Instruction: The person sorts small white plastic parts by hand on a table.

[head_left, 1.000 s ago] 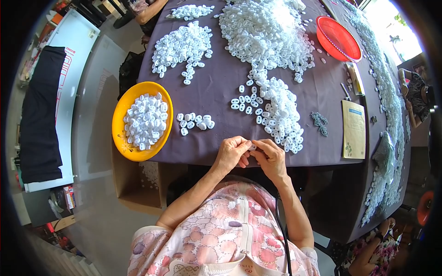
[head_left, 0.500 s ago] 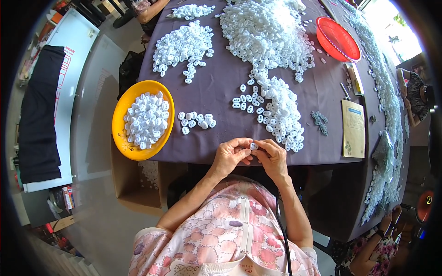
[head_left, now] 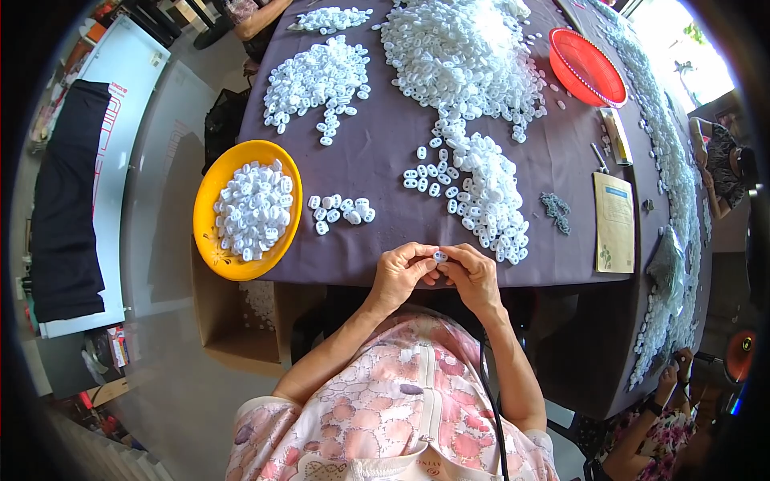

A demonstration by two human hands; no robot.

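Just off the table's front edge, my left hand and my right hand meet fingertip to fingertip. Between them they pinch one small white oval plastic piece with two holes. Beyond my right hand lies a narrow pile of loose two-hole pieces, running back to a large heap. To the left of my left hand, a small group of thicker white pieces rests on the cloth. A yellow bowl beside it is filled with similar thick pieces.
Dark cloth covers the table. A red basket, a tan booklet and a grey tangle of cord or chain lie to the right. Below the bowl stands a cardboard box. Another person's hands work at the far right.
My hands stay together on the white piece, which has turned slightly so both holes show more. At the right, the other person's hands have moved up toward the table edge.
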